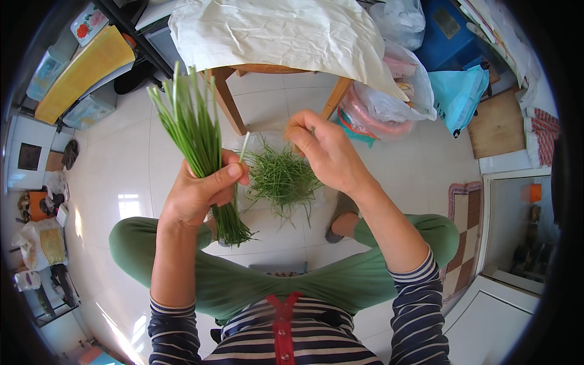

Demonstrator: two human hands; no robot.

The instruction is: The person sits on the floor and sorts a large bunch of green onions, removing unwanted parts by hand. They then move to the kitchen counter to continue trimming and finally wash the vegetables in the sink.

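Note:
My left hand (200, 189) is closed around a thick bunch of green chives (194, 132), cut pale ends up and leafy tips hanging down. One stalk (244, 146) stands apart between its thumb and forefinger. To the right, my right hand (319, 148) is raised with curled fingers and the thumb near the fingertips; a small brownish wisp shows at the fingers, but whether it is gripped is unclear. Between and below the hands, a loose heap of thin green leaves (283, 178) lies on a clear plastic sheet (255, 203) on the tiled floor.
Ahead stands a wooden table or stool (232, 98) under a creased white cover (283, 32). Filled plastic bags (383, 109) and a light-blue bag (458, 93) lie at front right. A checked mat (463, 237) is by the right doorway. A shelf with a yellow board (86, 73) stands at left.

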